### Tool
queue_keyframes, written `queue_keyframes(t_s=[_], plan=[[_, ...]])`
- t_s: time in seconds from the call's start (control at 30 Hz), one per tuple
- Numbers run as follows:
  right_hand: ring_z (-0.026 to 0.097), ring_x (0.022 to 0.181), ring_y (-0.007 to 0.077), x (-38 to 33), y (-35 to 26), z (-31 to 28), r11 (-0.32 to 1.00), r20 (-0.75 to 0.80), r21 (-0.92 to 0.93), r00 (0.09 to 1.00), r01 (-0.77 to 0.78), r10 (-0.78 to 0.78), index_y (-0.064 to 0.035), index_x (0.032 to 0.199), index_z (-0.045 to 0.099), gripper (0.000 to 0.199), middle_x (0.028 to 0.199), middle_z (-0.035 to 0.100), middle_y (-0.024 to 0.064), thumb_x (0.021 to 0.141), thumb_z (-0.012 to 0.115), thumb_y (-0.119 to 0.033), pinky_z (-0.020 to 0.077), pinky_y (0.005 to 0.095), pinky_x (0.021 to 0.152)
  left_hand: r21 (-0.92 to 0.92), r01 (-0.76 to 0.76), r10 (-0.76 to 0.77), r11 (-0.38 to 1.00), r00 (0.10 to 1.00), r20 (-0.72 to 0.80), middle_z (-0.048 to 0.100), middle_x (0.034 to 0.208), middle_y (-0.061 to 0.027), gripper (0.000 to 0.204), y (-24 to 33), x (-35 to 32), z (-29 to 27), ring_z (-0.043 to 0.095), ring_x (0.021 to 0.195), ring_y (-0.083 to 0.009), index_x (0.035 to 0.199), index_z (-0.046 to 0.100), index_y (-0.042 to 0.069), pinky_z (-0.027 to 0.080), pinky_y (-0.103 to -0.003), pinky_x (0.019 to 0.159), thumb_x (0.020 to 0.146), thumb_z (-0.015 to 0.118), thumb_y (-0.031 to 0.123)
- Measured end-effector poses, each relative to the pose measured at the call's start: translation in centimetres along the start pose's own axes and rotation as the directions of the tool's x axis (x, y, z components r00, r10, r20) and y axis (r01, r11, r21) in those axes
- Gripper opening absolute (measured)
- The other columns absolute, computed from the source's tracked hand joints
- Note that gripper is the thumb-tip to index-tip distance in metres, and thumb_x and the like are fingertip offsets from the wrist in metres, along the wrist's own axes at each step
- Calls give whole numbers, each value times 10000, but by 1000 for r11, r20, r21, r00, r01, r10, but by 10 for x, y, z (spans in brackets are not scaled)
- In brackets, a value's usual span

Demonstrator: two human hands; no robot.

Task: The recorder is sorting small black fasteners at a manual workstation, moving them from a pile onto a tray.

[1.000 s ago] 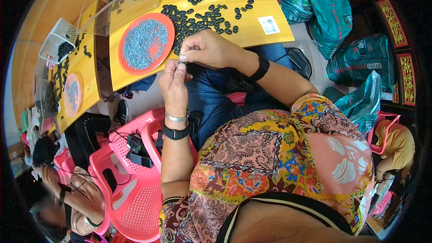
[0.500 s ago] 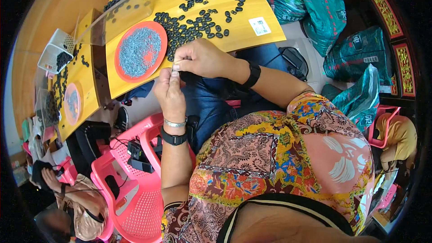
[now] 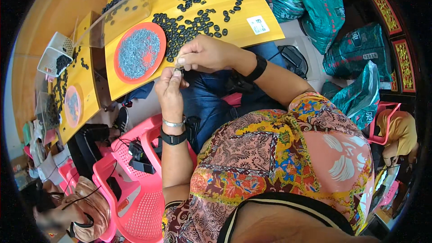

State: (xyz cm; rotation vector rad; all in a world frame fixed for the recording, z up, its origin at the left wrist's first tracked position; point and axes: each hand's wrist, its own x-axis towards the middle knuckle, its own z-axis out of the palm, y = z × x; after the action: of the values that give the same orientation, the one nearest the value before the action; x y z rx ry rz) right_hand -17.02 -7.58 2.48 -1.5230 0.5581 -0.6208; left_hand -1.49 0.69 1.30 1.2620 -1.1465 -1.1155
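My left hand and my right hand meet just off the table's near edge, fingertips together. Between the left thumb and fingers sits a small dark piece, mostly covered. The right thumb and forefinger pinch right above it; whatever they hold is too small to make out. Left of the hands, a red-orange plate carries a heap of thin silvery metal bits. Small black oval pieces lie scattered beyond my right hand, beside the plate.
The yellow table bears a white label and a clear plastic divider. A white basket and a second plate stand at left. Pink chairs and a person are lower left. Green bags stand at right.
My fingertips have drawn slightly apart, and the dark piece shows more between them. The person at lower left has leaned and moved an arm.
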Motion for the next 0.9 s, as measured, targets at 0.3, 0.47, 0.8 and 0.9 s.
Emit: queue_keyframes(t_s=[0.3,0.47,0.8,0.9], plan=[[492,628,47,2,6,3,981,-5,194,1000,6,-5,-1,883,629,183,711,569,-5,850,595,-178,393,181,559,-21,9,-9,1000,1000,-23,480,611,3,167,1,2,-3,454,563,-82,770,531,25,406,-233,550,882,487,140],[464,579,33,0,-4,6,996,-47,85,999,8,-4,-16,824,607,140,691,552,-14,838,612,-155,357,174,501,74,0,1,997,1000,-12,485,606,-3,186,1,1,-3,462,561,-87,769,530,23,408,-240,539,884,486,162],[484,659,43,0,11,6,968,-73,-230,990,101,-120,-29,806,586,128,697,558,-16,818,608,-155,410,218,601,15,9,-9,1000,1000,2,478,623,1,187,-3,1,0,446,572,-82,743,505,27,387,-229,542,885,481,147],[486,660,43,1,8,4,966,-72,-240,991,95,-115,-28,799,585,137,686,558,-10,818,611,-161,412,223,599,-7,9,-9,1000,1000,13,472,628,3,183,-4,1,-1,442,573,-80,744,500,32,389,-228,545,888,476,142]])
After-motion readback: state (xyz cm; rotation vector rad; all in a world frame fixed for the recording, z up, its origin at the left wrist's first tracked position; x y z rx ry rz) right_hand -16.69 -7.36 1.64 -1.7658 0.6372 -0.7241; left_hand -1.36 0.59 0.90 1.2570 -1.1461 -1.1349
